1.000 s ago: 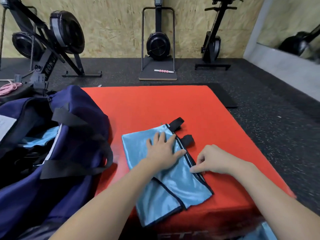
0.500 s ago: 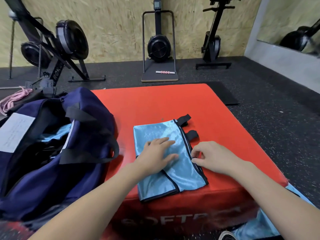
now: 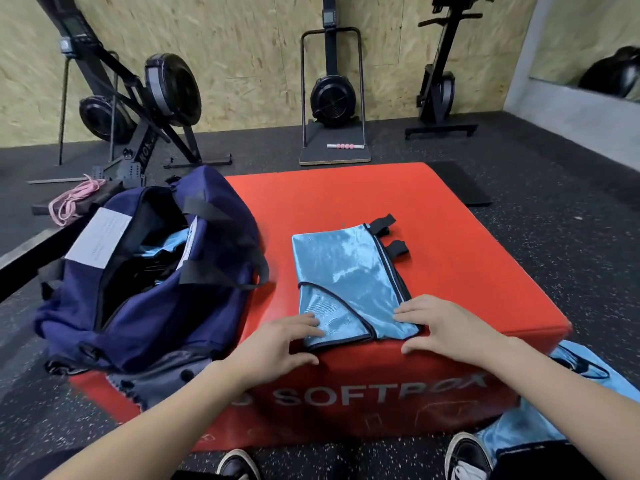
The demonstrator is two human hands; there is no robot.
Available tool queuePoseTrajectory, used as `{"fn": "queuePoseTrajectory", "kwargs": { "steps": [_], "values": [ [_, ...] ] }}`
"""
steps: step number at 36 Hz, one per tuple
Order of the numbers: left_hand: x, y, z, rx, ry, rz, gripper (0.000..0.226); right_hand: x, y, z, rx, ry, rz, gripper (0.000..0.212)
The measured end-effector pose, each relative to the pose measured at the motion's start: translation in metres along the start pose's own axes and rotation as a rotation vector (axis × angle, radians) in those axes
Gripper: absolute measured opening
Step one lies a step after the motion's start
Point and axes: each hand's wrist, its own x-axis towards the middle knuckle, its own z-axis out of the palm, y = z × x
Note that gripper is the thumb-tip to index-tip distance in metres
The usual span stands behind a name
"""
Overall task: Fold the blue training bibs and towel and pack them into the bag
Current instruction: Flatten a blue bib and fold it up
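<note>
**Two hands at the near edge of a folded blue bib on a red foam box**

Head view: A folded, shiny light-blue training bib with dark piping [image 3: 349,282] lies flat on top of a red padded foam box [image 3: 467,271] printed with white letters on its front face. Two black strap tabs stick out from the bib's far right corner. The left hand [image 3: 280,344] rests at the bib's near left corner, fingers spread and nearly straight, fingertips touching the fabric, thumb on the box's front edge. The right hand [image 3: 440,327] rests at the near right corner, fingers extended over the fabric edge, gripping nothing. Left of the bib, a navy fabric duffel bag with black straps [image 3: 156,289] sits open, partly on the box, with light-blue fabric visible inside. More light-blue fabric [image 3: 554,410] lies on the dark speckled floor at the right. Black exercise machines [image 3: 332,91] stand against a chipboard wall.
</note>
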Motion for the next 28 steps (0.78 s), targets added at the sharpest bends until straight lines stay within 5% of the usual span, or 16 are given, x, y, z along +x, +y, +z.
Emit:
{"fn": "queuePoseTrajectory", "kwargs": {
  "steps": [7,14,18,25,28],
  "values": [
    [-0.003,0.01,-0.004,-0.041,0.11,-0.013,0.014,-0.007,-0.007,-0.001,-0.003,0.015,-0.004,0.039],
    [-0.004,0.017,-0.006,-0.057,0.177,-0.139,0.033,-0.009,-0.009,-0.006,-0.044,0.0,0.003,0.012],
    [-0.004,0.018,-0.007,-0.067,0.229,-0.139,0.031,-0.008,-0.013,-0.013,0.105,0.021,0.121,0.032],
    [0.01,0.022,-0.016,-0.249,0.338,-0.215,0.017,0.001,-0.019,-0.04,0.417,0.061,0.15,0.004],
    [0.022,0.023,-0.02,-0.283,0.416,-0.218,0.015,0.016,-0.014,-0.044,0.429,0.147,0.15,0.012]
  ]
}}
